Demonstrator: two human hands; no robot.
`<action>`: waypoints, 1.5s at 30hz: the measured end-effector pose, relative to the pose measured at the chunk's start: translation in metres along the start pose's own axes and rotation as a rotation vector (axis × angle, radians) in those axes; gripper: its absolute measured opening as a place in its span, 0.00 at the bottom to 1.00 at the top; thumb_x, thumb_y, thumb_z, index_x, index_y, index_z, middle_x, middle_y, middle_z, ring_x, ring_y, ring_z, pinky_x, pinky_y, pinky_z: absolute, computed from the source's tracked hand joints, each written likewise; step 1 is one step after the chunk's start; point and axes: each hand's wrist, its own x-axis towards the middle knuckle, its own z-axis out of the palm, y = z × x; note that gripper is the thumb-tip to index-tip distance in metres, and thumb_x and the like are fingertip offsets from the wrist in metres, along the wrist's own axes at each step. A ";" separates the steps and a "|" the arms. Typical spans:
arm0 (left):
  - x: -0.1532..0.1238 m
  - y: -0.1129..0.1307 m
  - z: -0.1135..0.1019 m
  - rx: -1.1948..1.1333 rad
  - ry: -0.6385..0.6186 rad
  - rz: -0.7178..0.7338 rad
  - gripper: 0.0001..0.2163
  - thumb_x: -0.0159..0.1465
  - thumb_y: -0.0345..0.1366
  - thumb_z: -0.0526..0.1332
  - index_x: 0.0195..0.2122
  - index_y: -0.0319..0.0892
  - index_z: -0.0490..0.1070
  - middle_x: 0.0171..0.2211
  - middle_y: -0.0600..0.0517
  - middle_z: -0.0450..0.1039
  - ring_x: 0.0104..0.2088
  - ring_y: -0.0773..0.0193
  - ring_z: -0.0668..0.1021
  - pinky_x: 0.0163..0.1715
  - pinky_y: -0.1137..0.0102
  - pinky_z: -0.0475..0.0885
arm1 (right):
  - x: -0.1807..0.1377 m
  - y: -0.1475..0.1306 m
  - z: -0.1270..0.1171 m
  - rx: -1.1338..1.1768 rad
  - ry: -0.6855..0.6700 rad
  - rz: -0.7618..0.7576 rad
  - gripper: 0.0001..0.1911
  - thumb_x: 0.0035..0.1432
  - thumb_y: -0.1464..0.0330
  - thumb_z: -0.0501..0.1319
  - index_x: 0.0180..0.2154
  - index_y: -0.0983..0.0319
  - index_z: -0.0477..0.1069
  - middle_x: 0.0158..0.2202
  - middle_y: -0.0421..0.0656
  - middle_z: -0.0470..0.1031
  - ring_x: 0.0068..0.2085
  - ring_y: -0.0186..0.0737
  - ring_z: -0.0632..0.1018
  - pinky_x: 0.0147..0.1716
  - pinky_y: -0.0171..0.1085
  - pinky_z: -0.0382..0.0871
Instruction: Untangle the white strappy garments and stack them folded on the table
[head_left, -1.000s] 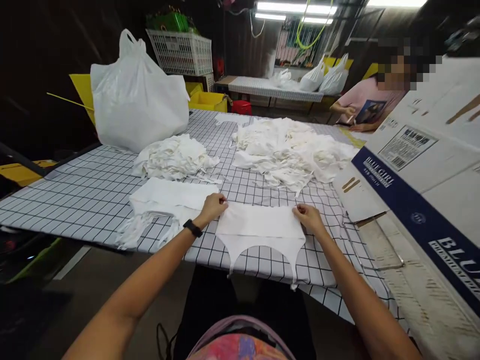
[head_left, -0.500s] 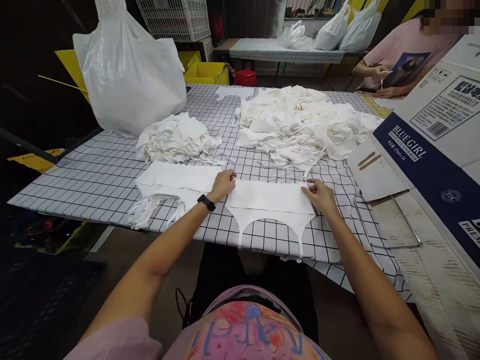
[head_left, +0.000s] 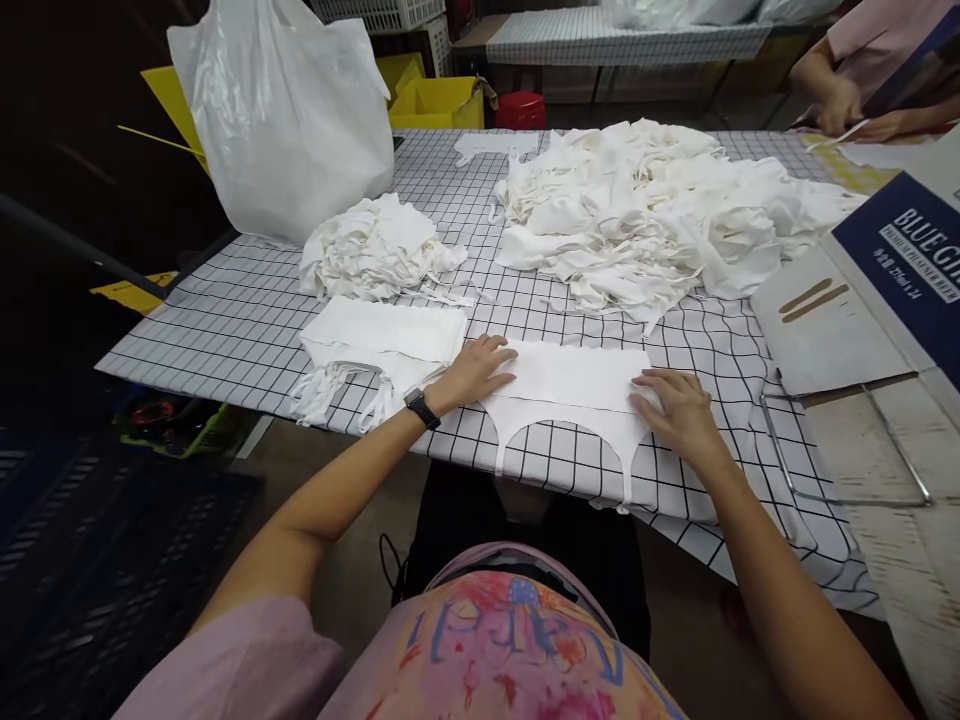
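Observation:
A white strappy top [head_left: 570, 375] lies spread flat on the checked cloth, its thin straps pointing toward me over the table's front edge. On its left side rests my left hand [head_left: 480, 370], open, with the fingers stretched across the fabric. My right hand [head_left: 675, 405] is open too, fingers apart and touching the right side of the top. Just left of my left hand, a neat stack of similar white tops [head_left: 382, 333] lies with its straps bunched at the front.
Behind the stack sits a crumpled white heap [head_left: 379, 250], with a larger pile of white garments [head_left: 637, 215] to its right. A full plastic bag [head_left: 285, 120] stands at back left. A cardboard box [head_left: 840, 310] with a metal wire frame flanks the right. Another person's hands [head_left: 840, 105] work at far right.
My fingers have gone from pinching the top's upper corners to lying spread on its sides. The top stays flat. The view has tilted downward and shifted.

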 end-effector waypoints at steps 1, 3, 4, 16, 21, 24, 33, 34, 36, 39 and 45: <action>-0.004 0.002 0.000 0.049 -0.032 -0.006 0.16 0.73 0.44 0.57 0.57 0.42 0.72 0.59 0.41 0.70 0.57 0.49 0.71 0.55 0.54 0.69 | -0.005 0.001 0.000 -0.010 -0.015 0.000 0.17 0.66 0.57 0.57 0.48 0.57 0.78 0.57 0.51 0.78 0.61 0.64 0.72 0.54 0.64 0.66; -0.008 0.007 0.001 0.162 -0.064 -0.066 0.17 0.74 0.44 0.55 0.55 0.41 0.73 0.57 0.40 0.71 0.56 0.46 0.71 0.54 0.52 0.68 | -0.012 0.004 0.001 -0.017 -0.021 0.005 0.18 0.67 0.57 0.56 0.50 0.57 0.78 0.59 0.50 0.77 0.64 0.64 0.70 0.56 0.67 0.64; -0.009 0.011 0.001 0.212 -0.066 -0.107 0.17 0.74 0.44 0.54 0.54 0.39 0.74 0.56 0.39 0.72 0.56 0.44 0.72 0.54 0.51 0.68 | -0.014 0.005 0.001 -0.016 -0.016 0.011 0.19 0.68 0.57 0.56 0.51 0.56 0.77 0.60 0.50 0.76 0.65 0.64 0.69 0.57 0.67 0.63; 0.006 0.038 0.025 0.030 -0.220 -0.049 0.28 0.75 0.56 0.47 0.74 0.61 0.49 0.77 0.58 0.44 0.77 0.50 0.47 0.73 0.37 0.35 | -0.025 0.002 0.003 -0.002 0.028 0.133 0.19 0.66 0.56 0.54 0.50 0.56 0.77 0.60 0.49 0.77 0.64 0.63 0.71 0.58 0.68 0.58; 0.010 0.024 0.023 -0.021 -0.039 -0.235 0.26 0.77 0.47 0.44 0.72 0.45 0.57 0.75 0.44 0.53 0.74 0.49 0.57 0.73 0.46 0.51 | -0.021 0.000 0.001 0.016 0.063 0.288 0.21 0.63 0.53 0.56 0.50 0.58 0.75 0.59 0.52 0.75 0.61 0.64 0.72 0.56 0.65 0.64; 0.025 0.011 0.017 -0.015 0.050 -0.348 0.24 0.73 0.39 0.52 0.67 0.37 0.62 0.68 0.37 0.63 0.66 0.46 0.66 0.66 0.51 0.63 | -0.003 0.001 0.005 0.038 0.106 0.368 0.24 0.61 0.50 0.58 0.46 0.60 0.76 0.55 0.56 0.73 0.58 0.62 0.72 0.57 0.61 0.66; 0.064 -0.004 -0.003 -0.218 -0.091 -0.446 0.04 0.54 0.33 0.66 0.29 0.43 0.72 0.35 0.47 0.78 0.42 0.51 0.77 0.42 0.59 0.73 | 0.053 -0.004 0.003 0.179 -0.015 0.439 0.08 0.46 0.61 0.64 0.27 0.58 0.70 0.29 0.45 0.74 0.35 0.49 0.76 0.44 0.51 0.72; 0.064 -0.003 -0.005 -0.232 -0.089 -0.432 0.04 0.53 0.32 0.65 0.27 0.43 0.70 0.34 0.48 0.77 0.39 0.53 0.77 0.40 0.60 0.73 | 0.051 -0.006 0.000 0.214 0.004 0.443 0.08 0.46 0.62 0.64 0.27 0.57 0.70 0.27 0.43 0.73 0.32 0.46 0.75 0.41 0.49 0.72; 0.057 0.001 -0.009 -0.249 -0.063 -0.409 0.04 0.53 0.29 0.63 0.27 0.43 0.69 0.33 0.49 0.77 0.38 0.55 0.77 0.38 0.62 0.71 | 0.043 -0.011 -0.008 0.314 0.066 0.457 0.09 0.47 0.61 0.66 0.29 0.57 0.70 0.26 0.41 0.74 0.30 0.44 0.75 0.37 0.45 0.73; 0.034 0.012 -0.018 -0.343 0.009 -0.331 0.03 0.56 0.28 0.61 0.29 0.43 0.68 0.32 0.51 0.76 0.36 0.59 0.77 0.37 0.65 0.70 | 0.021 -0.019 -0.026 0.563 0.055 0.487 0.17 0.47 0.59 0.71 0.38 0.58 0.74 0.34 0.44 0.80 0.35 0.45 0.79 0.37 0.43 0.76; -0.036 0.031 -0.044 -0.601 0.028 -0.213 0.03 0.63 0.36 0.64 0.35 0.43 0.72 0.34 0.53 0.76 0.35 0.62 0.76 0.35 0.68 0.69 | -0.041 -0.020 -0.070 0.704 -0.161 0.508 0.18 0.47 0.58 0.77 0.38 0.56 0.80 0.37 0.44 0.80 0.38 0.47 0.79 0.36 0.39 0.77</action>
